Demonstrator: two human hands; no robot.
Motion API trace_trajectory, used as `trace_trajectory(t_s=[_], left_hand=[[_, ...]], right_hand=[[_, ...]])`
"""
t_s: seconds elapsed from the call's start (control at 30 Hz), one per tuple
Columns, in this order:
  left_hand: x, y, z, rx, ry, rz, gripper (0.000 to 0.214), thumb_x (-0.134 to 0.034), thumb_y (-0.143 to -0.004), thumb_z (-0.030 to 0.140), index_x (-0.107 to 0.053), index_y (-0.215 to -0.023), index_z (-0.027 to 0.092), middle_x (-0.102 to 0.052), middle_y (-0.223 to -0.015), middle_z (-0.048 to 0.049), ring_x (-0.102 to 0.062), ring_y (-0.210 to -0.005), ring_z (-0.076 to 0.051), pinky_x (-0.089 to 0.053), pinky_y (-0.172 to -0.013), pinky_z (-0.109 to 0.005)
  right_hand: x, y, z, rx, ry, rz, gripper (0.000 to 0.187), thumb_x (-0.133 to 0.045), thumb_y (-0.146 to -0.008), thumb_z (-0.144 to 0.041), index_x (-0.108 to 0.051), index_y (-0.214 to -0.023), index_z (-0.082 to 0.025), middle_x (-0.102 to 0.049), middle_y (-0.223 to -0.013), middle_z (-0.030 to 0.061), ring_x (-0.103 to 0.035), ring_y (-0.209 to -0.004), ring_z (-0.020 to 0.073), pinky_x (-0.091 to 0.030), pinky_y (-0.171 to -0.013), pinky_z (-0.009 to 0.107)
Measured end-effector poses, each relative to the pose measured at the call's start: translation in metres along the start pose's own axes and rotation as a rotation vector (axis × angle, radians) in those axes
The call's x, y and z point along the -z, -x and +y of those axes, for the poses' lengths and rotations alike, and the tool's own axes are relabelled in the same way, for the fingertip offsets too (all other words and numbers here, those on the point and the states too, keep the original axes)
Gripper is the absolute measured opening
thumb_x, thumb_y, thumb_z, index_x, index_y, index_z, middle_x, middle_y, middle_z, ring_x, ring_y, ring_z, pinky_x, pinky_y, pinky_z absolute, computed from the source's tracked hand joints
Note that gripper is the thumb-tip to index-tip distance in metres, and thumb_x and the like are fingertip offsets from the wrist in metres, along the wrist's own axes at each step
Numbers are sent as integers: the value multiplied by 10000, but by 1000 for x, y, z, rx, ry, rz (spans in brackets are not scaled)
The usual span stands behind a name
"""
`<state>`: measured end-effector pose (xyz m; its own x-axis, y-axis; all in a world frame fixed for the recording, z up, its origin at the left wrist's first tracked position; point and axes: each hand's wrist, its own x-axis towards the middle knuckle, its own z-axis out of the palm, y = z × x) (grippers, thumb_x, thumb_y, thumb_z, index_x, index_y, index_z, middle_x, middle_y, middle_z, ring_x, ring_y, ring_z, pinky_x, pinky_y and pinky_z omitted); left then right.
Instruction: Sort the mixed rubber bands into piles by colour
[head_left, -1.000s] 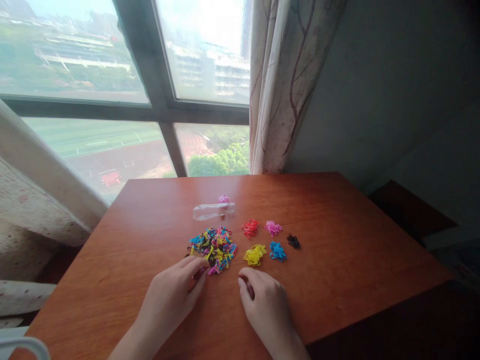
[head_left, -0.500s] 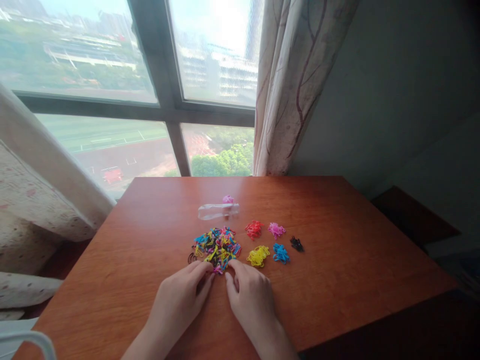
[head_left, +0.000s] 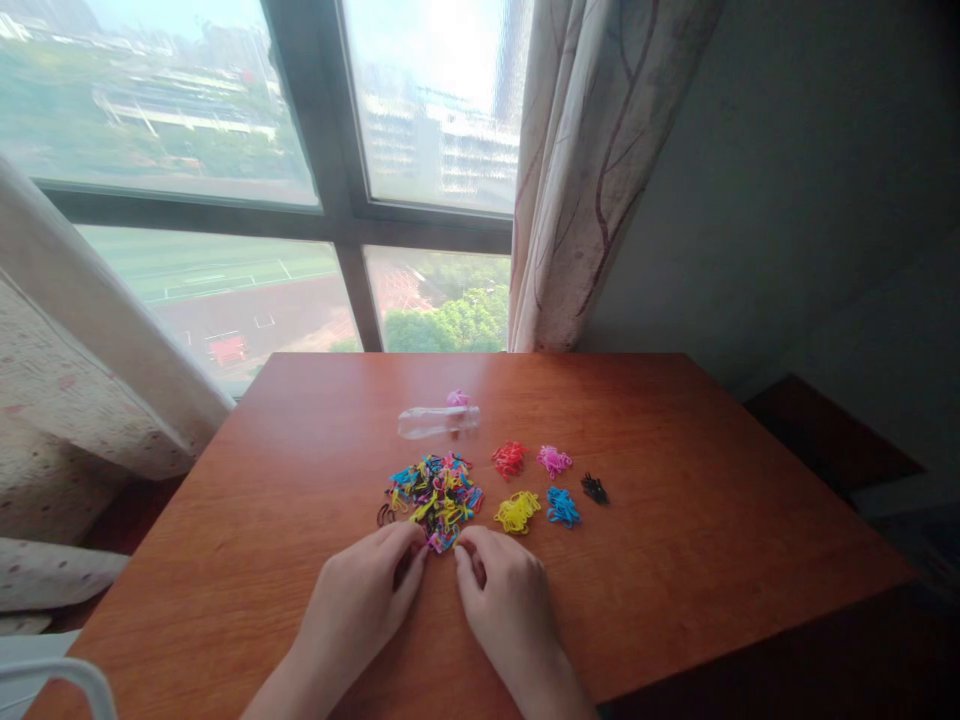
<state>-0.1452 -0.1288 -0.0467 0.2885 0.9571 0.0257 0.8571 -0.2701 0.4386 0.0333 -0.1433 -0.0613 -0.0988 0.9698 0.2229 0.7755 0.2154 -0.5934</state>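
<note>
To free a single loop cleanly from the mixed heap of small black, yellow, blue, red and pink rubbery bands on the reddish-brown wooden counter, it seems best to tease at its loose near edge and lift gently, so that tangled neighbours stay put and the small yellow pile of looped bands just to the right goes undisturbed. The left hand and right hand flank that edge, fingers curled and thumbs inward; each grip's tips sit close together, but whether either pinches a band I cannot tell.
</note>
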Motion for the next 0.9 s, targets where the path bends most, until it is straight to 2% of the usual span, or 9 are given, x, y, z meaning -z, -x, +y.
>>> trace_trajectory(t_s=[0.1, 0.27, 0.47, 0.9], left_hand=[[0, 1, 0, 2, 1, -7, 182, -438, -940, 295, -606, -902, 238, -699, -846, -8, -676, -769, -193, -484, -680, -283], [-2, 0, -2, -12, 4, -4, 175, -448, -937, 290, -618, -928, 248, -704, -882, -8, -679, -805, -195, -484, -699, -280], [-2, -1, -2, -13, 8, 2, 179, -437, -946, 280, -615, -943, 255, -707, -907, -4, -677, -824, -185, -478, -717, -271], [-1, -1, 0, -3, -12, -21, 176, -446, -935, 280, -618, -948, 250, -708, -895, -14, -680, -823, -196, -489, -713, -277]], right_hand=[[0, 0, 0, -5, -4, 13, 154, -525, -879, -151, -631, -959, -229, -656, -763, -13, -602, -667, 153, -348, -631, 250], [-1, -1, 1, 61, 43, -2, 292, -537, -868, -145, -621, -1133, -234, -670, -784, -3, -627, -704, 176, -377, -636, 255], [-4, -1, 2, 82, 26, 11, 215, -528, -882, -146, -640, -1042, -237, -681, -804, -3, -643, -743, 171, -396, -660, 248], [-2, -2, 3, 56, -6, 34, 137, -505, -867, -137, -599, -813, -222, -638, -704, -20, -594, -626, 131, -336, -602, 229]])
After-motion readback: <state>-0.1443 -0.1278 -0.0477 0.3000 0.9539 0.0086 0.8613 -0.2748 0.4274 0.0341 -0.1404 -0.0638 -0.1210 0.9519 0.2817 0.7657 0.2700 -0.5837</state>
